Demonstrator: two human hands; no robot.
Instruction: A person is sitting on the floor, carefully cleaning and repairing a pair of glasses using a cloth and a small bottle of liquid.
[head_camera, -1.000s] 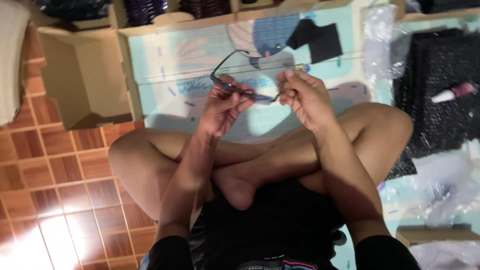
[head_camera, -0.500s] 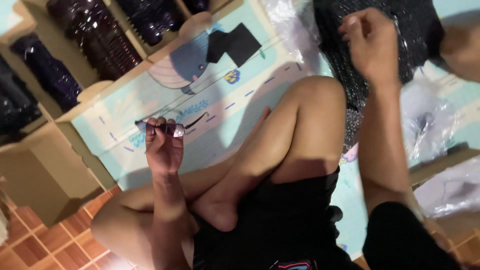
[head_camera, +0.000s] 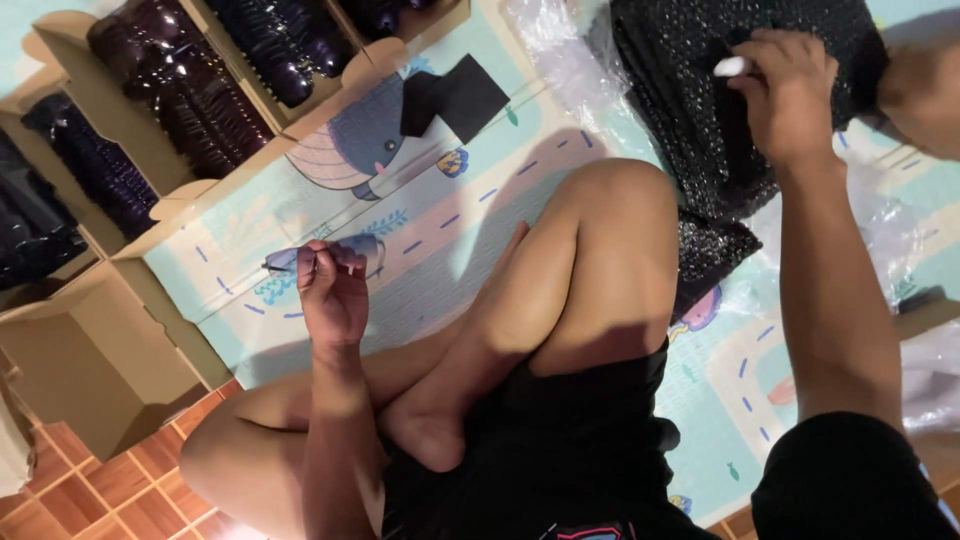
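The left hand (head_camera: 333, 300) had its fingers (head_camera: 318, 262) closed around a pair of glasses (head_camera: 325, 255), held above the patterned play mat (head_camera: 440, 240). The right hand (head_camera: 790, 90) had its fingers curled on a small white tube (head_camera: 730, 67) over black bubble wrap (head_camera: 690, 110). Half a second earlier that hand lay on the wrap with no tube showing. Cardboard boxes (head_camera: 170, 215) beside the mat held rows of dark glasses cases (head_camera: 175, 90).
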